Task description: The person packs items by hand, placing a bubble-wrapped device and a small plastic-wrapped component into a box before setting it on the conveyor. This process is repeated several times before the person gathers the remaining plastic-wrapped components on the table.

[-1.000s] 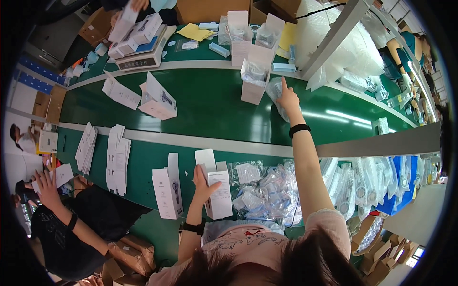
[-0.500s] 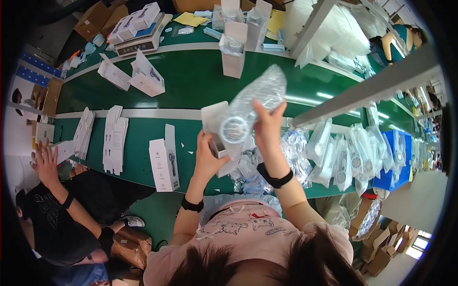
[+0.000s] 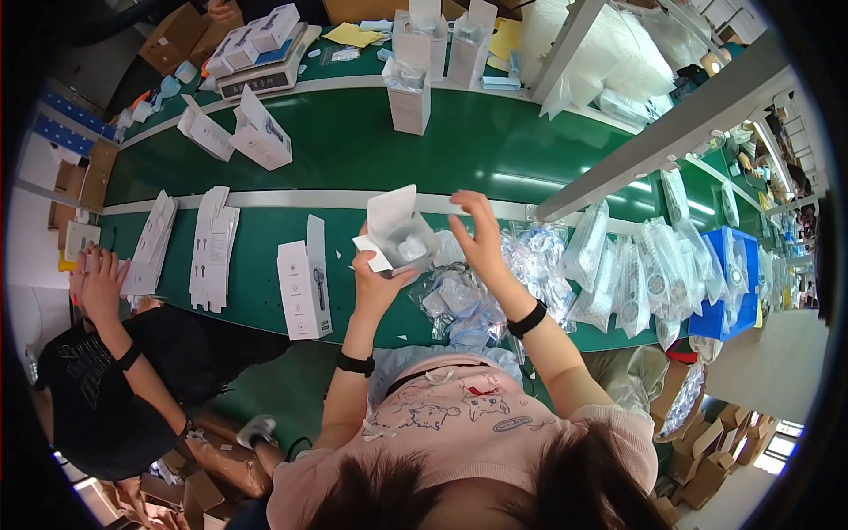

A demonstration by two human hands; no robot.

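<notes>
My left hand [image 3: 378, 284] grips an open white box [image 3: 413, 253] from its near left side, its flaps standing up. Down inside the box sits a clear bubble-wrapped item [image 3: 409, 248], only its top showing. To the right of the box, my right hand [image 3: 480, 237] is raised with fingers apart and nothing in it. Below both hands lies a heap of clear plastic bags [image 3: 459, 305]. Another white box [image 3: 303, 290] stands on the table to the left, its tall flap up.
Flat white cartons [image 3: 210, 252] lie in stacks at left. Several bubble-wrapped items [image 3: 618, 283] lie at right beside a blue bin [image 3: 738, 305]. Open boxes [image 3: 408, 102] stand on the green strip beyond. A slanted grey post [image 3: 654, 132] crosses at right. A co-worker's hand [image 3: 99, 283] is far left.
The bubble-wrapped item has gone from my right hand down into the box. My right hand has let go and opened. Boxes on the far green strip have shifted slightly left.
</notes>
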